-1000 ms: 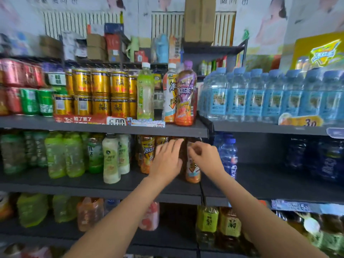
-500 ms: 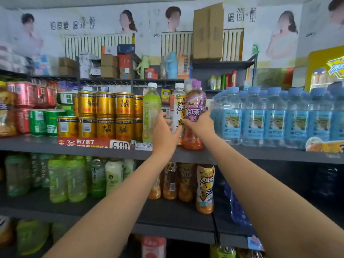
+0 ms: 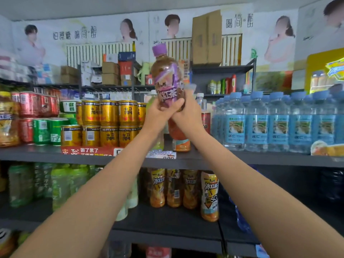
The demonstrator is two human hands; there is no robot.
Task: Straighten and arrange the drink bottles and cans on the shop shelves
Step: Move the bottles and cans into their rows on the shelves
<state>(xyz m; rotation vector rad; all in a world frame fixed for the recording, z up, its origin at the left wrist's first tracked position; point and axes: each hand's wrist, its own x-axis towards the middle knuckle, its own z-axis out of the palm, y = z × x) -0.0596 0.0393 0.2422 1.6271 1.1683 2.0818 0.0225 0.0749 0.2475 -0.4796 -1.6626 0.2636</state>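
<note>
Both hands, the left hand [image 3: 160,113] and right hand [image 3: 188,110], grip the purple-capped brown tea bottle [image 3: 167,79] at frame centre, lifted clear of the dark grey shelf [image 3: 260,157], probably to turn its label forward.

We are reaching both bare arms up and forward, forearms converging toward the middle. Our left hand [image 3: 159,113] is curling its thumb and fingers around something held up, and our right hand [image 3: 188,110] is wrapping it from the other side, touching the left.
</note>
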